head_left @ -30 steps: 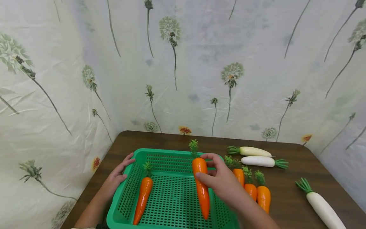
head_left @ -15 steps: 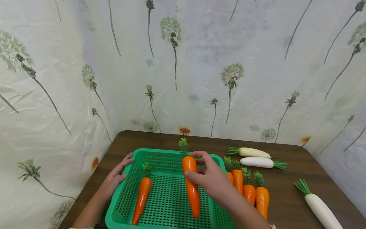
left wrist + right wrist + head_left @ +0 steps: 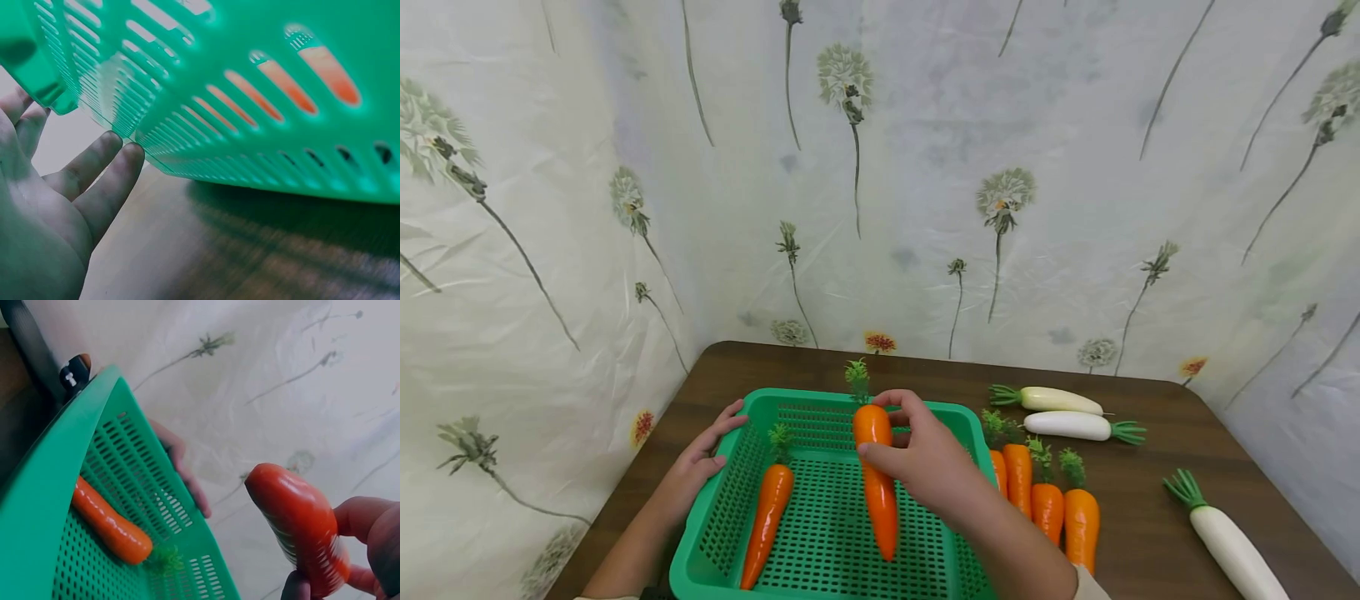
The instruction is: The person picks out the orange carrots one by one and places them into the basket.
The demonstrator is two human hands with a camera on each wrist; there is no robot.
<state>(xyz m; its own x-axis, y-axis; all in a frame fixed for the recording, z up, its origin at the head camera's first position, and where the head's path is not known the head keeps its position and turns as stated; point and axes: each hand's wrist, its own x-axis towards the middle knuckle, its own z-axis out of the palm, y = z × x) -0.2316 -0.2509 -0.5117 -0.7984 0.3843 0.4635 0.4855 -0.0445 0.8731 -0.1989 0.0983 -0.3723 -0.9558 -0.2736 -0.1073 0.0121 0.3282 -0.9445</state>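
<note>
In the head view my right hand (image 3: 928, 458) holds a glossy orange carrot (image 3: 874, 454) over the green basket (image 3: 683, 550), thumb on the near side. Its leafy green top points away from me and its tip points towards me. The right wrist view shows the same carrot (image 3: 297, 525) above the basket, apart from it. Another carrot (image 3: 767, 512) lies inside along the basket's left wall. My left hand (image 3: 696, 462) touches the basket's left side from outside. Seen from the left wrist, that hand (image 3: 56, 200) has its fingers extended against the slotted wall.
Several carrots (image 3: 1081, 521) lie on the brown table (image 3: 1142, 500) right of the basket, partly behind my right forearm. Two white radishes (image 3: 1067, 425) lie farther back, and a third radish (image 3: 1228, 542) at the far right. A flowered curtain (image 3: 917, 208) stands behind the table.
My right hand has moved left with the carrot, from near the basket's right wall to about its middle. The left hand keeps its place on the basket. The view has shifted slightly.
</note>
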